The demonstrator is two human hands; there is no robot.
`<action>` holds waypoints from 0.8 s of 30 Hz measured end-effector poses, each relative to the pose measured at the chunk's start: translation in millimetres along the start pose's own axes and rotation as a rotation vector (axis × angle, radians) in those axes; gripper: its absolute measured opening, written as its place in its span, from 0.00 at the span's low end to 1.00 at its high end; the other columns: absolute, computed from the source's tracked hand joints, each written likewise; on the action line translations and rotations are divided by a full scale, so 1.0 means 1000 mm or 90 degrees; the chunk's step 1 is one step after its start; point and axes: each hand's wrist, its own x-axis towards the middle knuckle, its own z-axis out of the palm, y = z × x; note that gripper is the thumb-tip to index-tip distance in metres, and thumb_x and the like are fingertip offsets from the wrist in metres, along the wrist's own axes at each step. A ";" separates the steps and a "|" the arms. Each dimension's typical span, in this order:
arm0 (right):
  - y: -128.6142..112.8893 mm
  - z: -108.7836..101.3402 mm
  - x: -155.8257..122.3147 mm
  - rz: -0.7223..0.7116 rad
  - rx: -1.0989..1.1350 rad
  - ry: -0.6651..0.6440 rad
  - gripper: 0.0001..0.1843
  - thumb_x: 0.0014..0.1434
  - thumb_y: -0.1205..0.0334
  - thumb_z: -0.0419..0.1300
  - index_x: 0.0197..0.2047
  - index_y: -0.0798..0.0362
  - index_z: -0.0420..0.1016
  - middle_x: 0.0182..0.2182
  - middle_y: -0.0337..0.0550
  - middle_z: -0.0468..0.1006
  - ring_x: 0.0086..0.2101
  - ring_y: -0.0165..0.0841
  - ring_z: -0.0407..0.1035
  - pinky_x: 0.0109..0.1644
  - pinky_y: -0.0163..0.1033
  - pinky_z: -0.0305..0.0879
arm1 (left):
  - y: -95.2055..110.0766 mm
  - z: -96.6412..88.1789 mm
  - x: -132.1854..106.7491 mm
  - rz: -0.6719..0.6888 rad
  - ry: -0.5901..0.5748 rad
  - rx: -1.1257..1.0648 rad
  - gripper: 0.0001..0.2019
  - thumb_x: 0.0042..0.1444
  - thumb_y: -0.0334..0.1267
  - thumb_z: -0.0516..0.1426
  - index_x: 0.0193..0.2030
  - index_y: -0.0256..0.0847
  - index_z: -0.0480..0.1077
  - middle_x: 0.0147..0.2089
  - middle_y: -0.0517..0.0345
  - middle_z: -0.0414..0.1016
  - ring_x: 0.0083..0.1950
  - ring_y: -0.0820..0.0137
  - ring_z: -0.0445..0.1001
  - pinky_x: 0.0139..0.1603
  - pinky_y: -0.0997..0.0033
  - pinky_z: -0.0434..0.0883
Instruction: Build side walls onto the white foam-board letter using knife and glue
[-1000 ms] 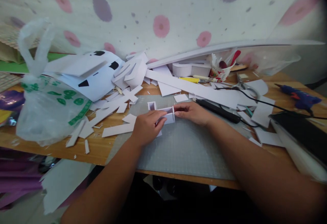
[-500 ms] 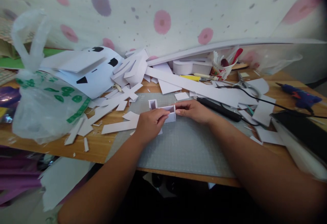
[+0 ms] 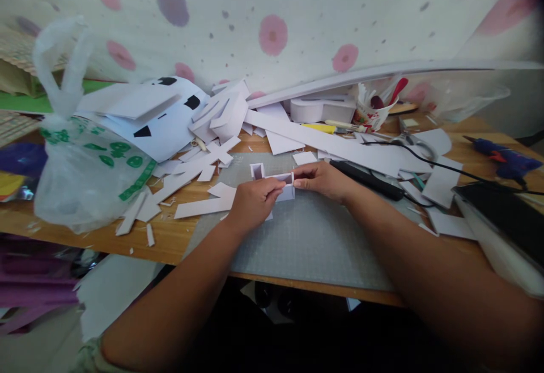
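Observation:
A small open-topped white foam-board box shape (image 3: pixel 286 193) stands on the grey cutting mat (image 3: pixel 314 248), with a narrower part rising at its far left. My left hand (image 3: pixel 254 200) is closed on its near left wall, thumb and fingers pinching the upper edge. At the right end, my right hand (image 3: pixel 318 180) presses the end wall with fingertips and thumb. Part of the box is hidden behind my left hand. White offcuts (image 3: pixel 202 208) lie just left of that hand.
A tied plastic bag (image 3: pixel 93 174) stands at the left. White board strips (image 3: pixel 323 142) lie behind the mat. To the right are a black-handled corded tool (image 3: pixel 368 181), scissors (image 3: pixel 419 149), a blue glue gun (image 3: pixel 505 157) and a cup (image 3: pixel 372 113) holding spoons.
The whole view has shifted slightly, so everything appears a little further right. Both hands keep their hold on the white box shape, with no clear movement against it.

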 end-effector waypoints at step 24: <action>-0.003 -0.003 -0.007 -0.020 -0.008 -0.036 0.15 0.56 0.58 0.61 0.47 0.47 0.79 0.42 0.38 0.81 0.41 0.34 0.73 0.50 0.41 0.66 | -0.011 -0.015 -0.005 -0.076 0.057 -0.075 0.08 0.57 0.37 0.55 0.38 0.41 0.76 0.27 0.61 0.77 0.24 0.75 0.71 0.26 0.74 0.67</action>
